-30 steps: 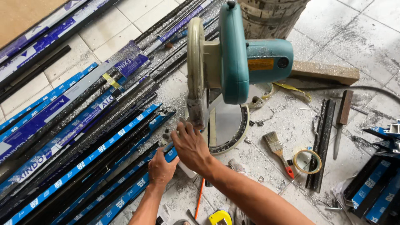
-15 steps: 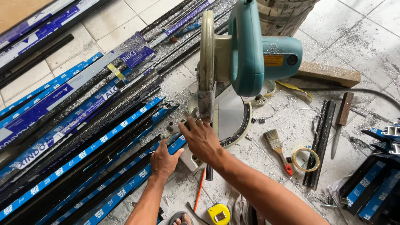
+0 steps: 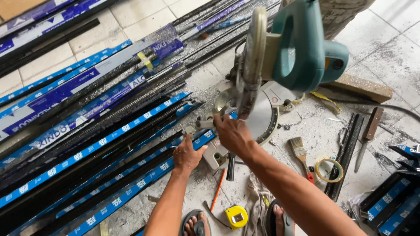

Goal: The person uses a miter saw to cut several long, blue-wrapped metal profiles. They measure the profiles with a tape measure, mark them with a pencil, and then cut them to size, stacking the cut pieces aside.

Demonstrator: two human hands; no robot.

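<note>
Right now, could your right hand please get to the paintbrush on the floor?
Probably yes: the right hand rests on the saw base, and the paintbrush lies just beside the forearm with bare floor between.

One head-worn view only, looking steeply down and slightly forward from above the person's own forearms at the tiled floor (image 3: 131,13); the teal mitre saw (image 3: 297,48) looms close at the top, and the sandalled feet (image 3: 197,225) show at the bottom edge
</note>
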